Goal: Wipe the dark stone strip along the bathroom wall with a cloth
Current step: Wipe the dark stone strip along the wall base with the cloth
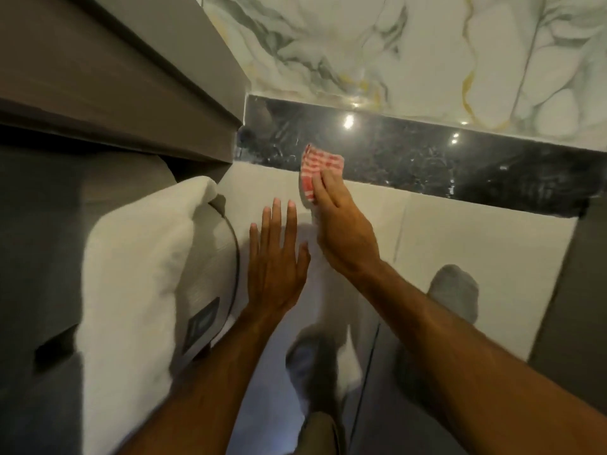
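Observation:
A glossy dark stone strip (427, 156) runs across the wall, between veined marble above and plain pale tile below. My right hand (341, 224) presses a red-and-white checked cloth (317, 169) flat against the strip's lower edge, near its left end. The cloth's lower part hangs onto the pale tile and is partly hidden under my fingers. My left hand (276, 257) lies spread and flat on the pale tile just left of the right hand, holding nothing.
A folded white towel (131, 274) hangs at the left beside a grey round-edged fixture (210, 274). A brown cabinet (98, 77) juts out at the upper left, ending close to the strip. My socked feet (456, 293) stand on the floor below.

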